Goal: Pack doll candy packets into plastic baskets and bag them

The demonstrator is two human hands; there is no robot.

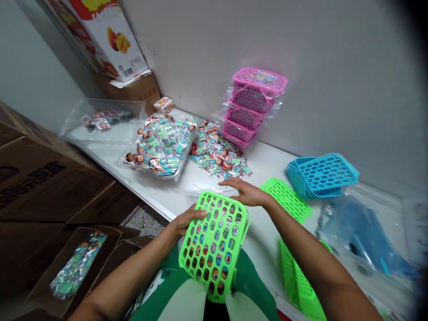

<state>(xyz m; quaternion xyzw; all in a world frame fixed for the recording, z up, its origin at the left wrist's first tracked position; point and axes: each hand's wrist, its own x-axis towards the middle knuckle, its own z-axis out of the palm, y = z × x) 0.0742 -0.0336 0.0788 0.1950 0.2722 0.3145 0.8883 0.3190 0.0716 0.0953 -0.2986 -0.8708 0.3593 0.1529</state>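
A bright green plastic basket (211,238) with a perforated lid is tilted toward me, close to my body. Colourful small packets show through its holes. My left hand (187,221) grips its left side, thumb over the lid. My right hand (248,192) is at the basket's upper right corner, fingers stretched out and apart; whether it touches the rim I cannot tell. The basket's thin handle (246,227) hangs along its right side. Behind my right wrist lies a loose green lid (286,198) on the white table (152,189).
A clear tray of shiny packets (160,145) and a loose packet pile (219,154) lie beyond. Pink baskets (249,109) are stacked by the wall. Blue baskets and lids (321,174), a plastic bag (371,236) and green baskets (297,278) are at right. Cartons (50,178) stand left.
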